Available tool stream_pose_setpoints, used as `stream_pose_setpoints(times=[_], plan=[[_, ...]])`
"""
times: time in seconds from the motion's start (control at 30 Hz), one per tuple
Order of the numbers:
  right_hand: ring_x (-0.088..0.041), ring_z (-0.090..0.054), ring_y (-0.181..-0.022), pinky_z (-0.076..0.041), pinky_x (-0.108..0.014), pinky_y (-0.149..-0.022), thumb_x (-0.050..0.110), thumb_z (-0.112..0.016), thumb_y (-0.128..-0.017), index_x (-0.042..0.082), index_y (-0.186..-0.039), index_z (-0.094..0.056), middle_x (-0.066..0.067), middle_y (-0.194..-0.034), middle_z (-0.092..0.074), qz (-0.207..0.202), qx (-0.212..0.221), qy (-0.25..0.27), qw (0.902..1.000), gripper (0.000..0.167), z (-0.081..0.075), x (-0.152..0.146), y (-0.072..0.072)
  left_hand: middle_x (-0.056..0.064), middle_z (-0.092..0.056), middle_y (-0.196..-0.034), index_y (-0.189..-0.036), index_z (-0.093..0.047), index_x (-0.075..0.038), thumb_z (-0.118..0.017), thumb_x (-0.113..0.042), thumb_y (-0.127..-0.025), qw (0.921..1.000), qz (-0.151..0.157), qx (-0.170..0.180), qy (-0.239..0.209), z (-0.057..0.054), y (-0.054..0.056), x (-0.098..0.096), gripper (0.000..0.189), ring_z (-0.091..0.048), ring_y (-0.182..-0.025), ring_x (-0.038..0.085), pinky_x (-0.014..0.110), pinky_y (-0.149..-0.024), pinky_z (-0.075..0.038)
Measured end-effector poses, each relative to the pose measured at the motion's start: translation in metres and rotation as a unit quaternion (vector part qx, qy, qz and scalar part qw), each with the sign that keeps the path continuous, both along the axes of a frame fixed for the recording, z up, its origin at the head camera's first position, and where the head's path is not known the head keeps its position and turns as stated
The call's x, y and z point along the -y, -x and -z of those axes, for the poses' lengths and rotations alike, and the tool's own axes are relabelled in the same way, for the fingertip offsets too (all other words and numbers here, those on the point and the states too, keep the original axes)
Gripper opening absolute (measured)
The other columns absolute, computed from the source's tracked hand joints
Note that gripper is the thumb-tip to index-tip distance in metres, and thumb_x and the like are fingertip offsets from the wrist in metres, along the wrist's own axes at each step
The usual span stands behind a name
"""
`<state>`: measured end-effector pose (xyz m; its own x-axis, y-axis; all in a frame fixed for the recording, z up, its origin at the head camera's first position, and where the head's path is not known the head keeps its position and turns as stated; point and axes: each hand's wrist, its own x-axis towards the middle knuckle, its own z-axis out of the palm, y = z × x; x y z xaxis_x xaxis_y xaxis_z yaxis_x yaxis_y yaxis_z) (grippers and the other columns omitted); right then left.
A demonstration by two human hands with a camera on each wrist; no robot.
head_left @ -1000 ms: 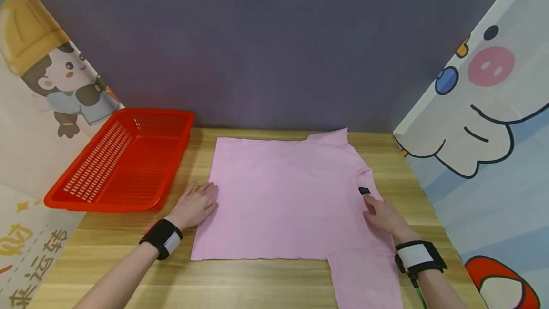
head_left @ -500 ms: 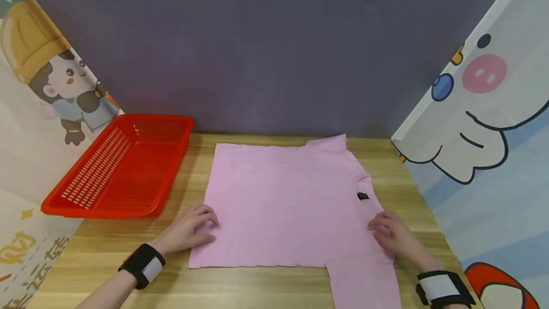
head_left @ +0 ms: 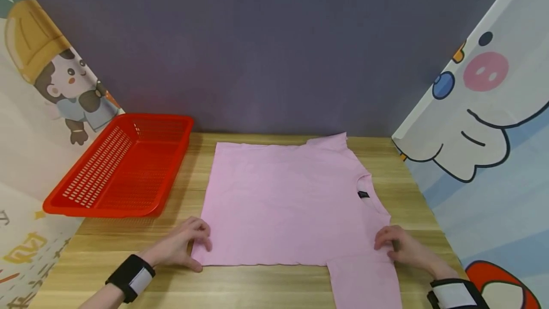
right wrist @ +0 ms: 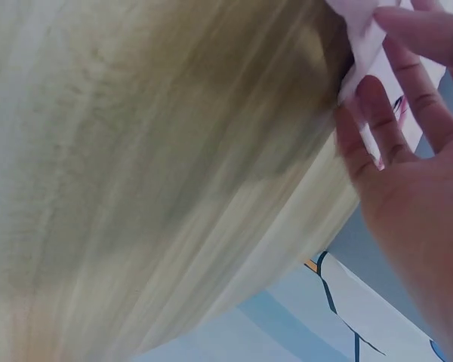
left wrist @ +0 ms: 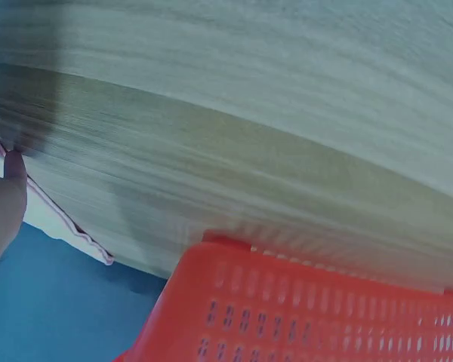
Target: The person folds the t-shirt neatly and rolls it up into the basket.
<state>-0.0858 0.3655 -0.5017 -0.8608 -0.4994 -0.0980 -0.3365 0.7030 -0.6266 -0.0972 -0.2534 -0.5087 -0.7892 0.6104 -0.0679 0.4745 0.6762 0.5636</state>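
Observation:
A pink long-sleeved shirt (head_left: 279,204) lies spread flat, its neckline with a dark label to the right and its hem to the left. One sleeve (head_left: 364,280) runs towards the near edge; the other shows only as a short piece at the far side. My left hand (head_left: 182,244) is at the near hem corner, fingers bent over the cloth and thumb apart from them by the edge. At the near shoulder, just above the sleeve seam, my right hand (head_left: 403,249) touches the fabric with loosely bent fingers. In the right wrist view its fingers (right wrist: 415,90) reach the shirt's edge.
A red plastic basket (head_left: 173,175) with slotted sides stands at the left of the wooden table (head_left: 257,287). Behind the table rises a dark grey panel (head_left: 274,51). Printed cartoon sheets line the left and right sides.
My left hand has slid along the hem towards the near corner. My right hand has left the neckline for the near shoulder. The shirt and basket stay in place.

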Motion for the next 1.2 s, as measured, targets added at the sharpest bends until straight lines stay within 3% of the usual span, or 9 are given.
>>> stream_pose_setpoints(times=[0.13, 0.27, 0.4, 0.53, 0.6, 0.77, 0.93, 1.07, 1.2], plan=[[-0.004, -0.04, -0.106, -0.042, -0.041, -0.091, -0.007, -0.071, -0.065, 0.029, -0.086, -0.073, 0.004, -0.109, -0.059, 0.05, 0.048, -0.053, 0.9962, 0.042, 0.0, 0.002, -0.008, -0.013, -0.057, -0.114, -0.087, -0.069, -0.04, -0.091, -0.04, -0.068, 0.9988, 0.016, -0.035, 0.031, -0.003, -0.002, -0.001, 0.029, -0.048, -0.112, 0.014, 0.043, -0.095, -0.044], [-0.008, -0.04, -0.108, -0.043, -0.04, -0.092, -0.011, -0.067, -0.062, 0.03, -0.088, -0.073, 0.002, -0.112, -0.057, 0.054, 0.037, -0.063, 0.9959, 0.049, 0.003, 0.001, -0.014, -0.009, -0.063, -0.109, -0.088, -0.072, -0.033, -0.088, -0.027, -0.068, 0.9858, 0.058, -0.138, 0.075, -0.008, -0.005, -0.004, 0.026, -0.056, -0.107, 0.018, 0.048, -0.096, -0.047], [-0.004, -0.041, -0.104, -0.042, -0.024, -0.085, -0.013, -0.066, -0.059, 0.032, -0.09, -0.069, 0.007, -0.11, -0.055, 0.032, -0.035, -0.071, 0.9963, 0.056, 0.009, -0.001, -0.018, -0.005, -0.068, -0.105, -0.09, -0.074, -0.024, -0.082, -0.012, -0.067, 0.965, 0.091, -0.227, 0.094, -0.01, -0.007, -0.006, 0.028, -0.062, -0.102, 0.022, 0.05, -0.095, -0.051], [0.0, -0.04, -0.102, -0.04, -0.02, -0.081, -0.016, -0.068, -0.054, 0.031, -0.09, -0.066, 0.008, -0.105, -0.054, 0.003, -0.123, -0.051, 0.991, 0.06, 0.016, -0.001, -0.021, -0.004, -0.07, -0.1, -0.088, -0.075, -0.022, -0.08, -0.007, -0.071, 0.9542, 0.1, -0.271, 0.079, -0.008, -0.006, -0.008, 0.023, -0.064, -0.096, 0.02, 0.047, -0.091, -0.054], [0.0, -0.04, -0.103, -0.04, -0.021, -0.08, -0.016, -0.071, -0.052, 0.03, -0.089, -0.066, 0.007, -0.103, -0.054, -0.002, -0.147, -0.044, 0.9882, 0.059, 0.018, -0.001, -0.021, -0.005, -0.07, -0.098, -0.086, -0.076, -0.022, -0.082, -0.01, -0.073, 0.9532, 0.1, -0.277, 0.069, -0.007, -0.005, -0.008, 0.02, -0.064, -0.094, 0.019, 0.046, -0.09, -0.054], [-0.001, -0.038, -0.103, -0.04, -0.023, -0.083, -0.005, -0.078, -0.063, 0.032, -0.091, -0.067, 0.007, -0.107, -0.052, 0.029, -0.064, -0.065, 0.9954, 0.048, 0.012, -0.001, -0.021, -0.006, -0.069, -0.1, -0.086, -0.077, -0.027, -0.086, -0.022, -0.075, 0.9606, 0.104, -0.25, 0.061, -0.007, -0.004, -0.004, 0.016, -0.063, -0.095, 0.017, 0.047, -0.09, -0.052], [-0.01, -0.041, -0.104, -0.041, -0.027, -0.086, 0.007, -0.082, -0.067, 0.034, -0.091, -0.067, 0.006, -0.11, -0.052, 0.046, -0.02, -0.095, 0.9942, 0.04, 0.007, 0.001, -0.021, -0.006, -0.069, -0.1, -0.086, -0.077, -0.029, -0.087, -0.026, -0.075, 0.9559, 0.119, -0.262, 0.061, -0.006, -0.003, -0.003, 0.015, -0.063, -0.095, 0.016, 0.046, -0.088, -0.051], [-0.006, -0.04, -0.103, -0.04, -0.027, -0.084, 0.016, -0.086, -0.068, 0.035, -0.09, -0.068, 0.008, -0.108, -0.053, 0.043, -0.032, -0.087, 0.9948, 0.034, 0.008, 0.0, -0.021, -0.009, -0.069, -0.097, -0.085, -0.076, -0.025, -0.085, -0.02, -0.078, 0.9612, 0.104, -0.254, 0.031, -0.003, -0.002, -0.003, 0.012, -0.063, -0.091, 0.011, 0.039, -0.086, -0.053], [0.0, -0.043, -0.096, -0.04, -0.026, -0.078, 0.018, -0.086, -0.073, 0.033, -0.086, -0.072, 0.011, -0.098, -0.056, 0.006, -0.114, -0.045, 0.9924, 0.025, 0.015, -0.002, -0.018, -0.015, -0.067, -0.09, -0.09, -0.072, -0.022, -0.077, -0.018, -0.088, 0.9792, 0.076, -0.187, -0.02, -0.003, -0.002, -0.003, 0.006, -0.059, -0.083, -0.001, 0.023, -0.076, -0.054]])
